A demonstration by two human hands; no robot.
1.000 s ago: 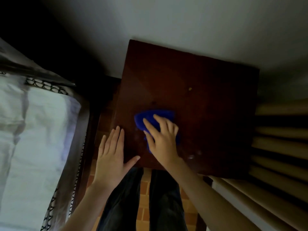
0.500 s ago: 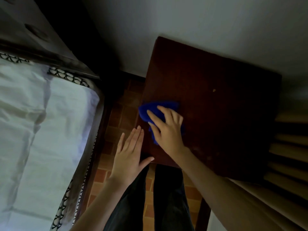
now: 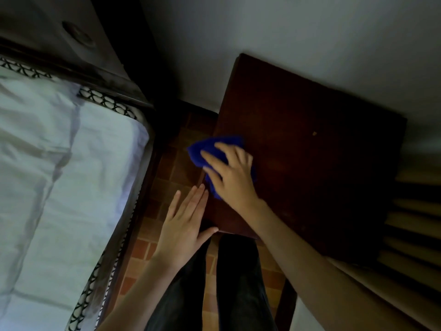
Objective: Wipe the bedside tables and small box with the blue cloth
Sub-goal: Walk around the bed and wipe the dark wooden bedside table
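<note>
Overhanging the left edge of the dark brown wooden table (image 3: 322,175), the crumpled blue cloth (image 3: 202,149) is being pressed by the spread-fingered right hand (image 3: 232,175); the released left hand (image 3: 183,225) is being held flat beside it.

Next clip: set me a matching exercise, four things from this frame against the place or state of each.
1. right hand
2. left hand
3. blue cloth
4. bedside table

A. flat, fingers straight, beside the table's left edge
B. dark wood, against the wall
C. presses down on the cloth
D. bunched, overhanging the table's left edge

Pairs: 1-C, 2-A, 3-D, 4-B
</note>
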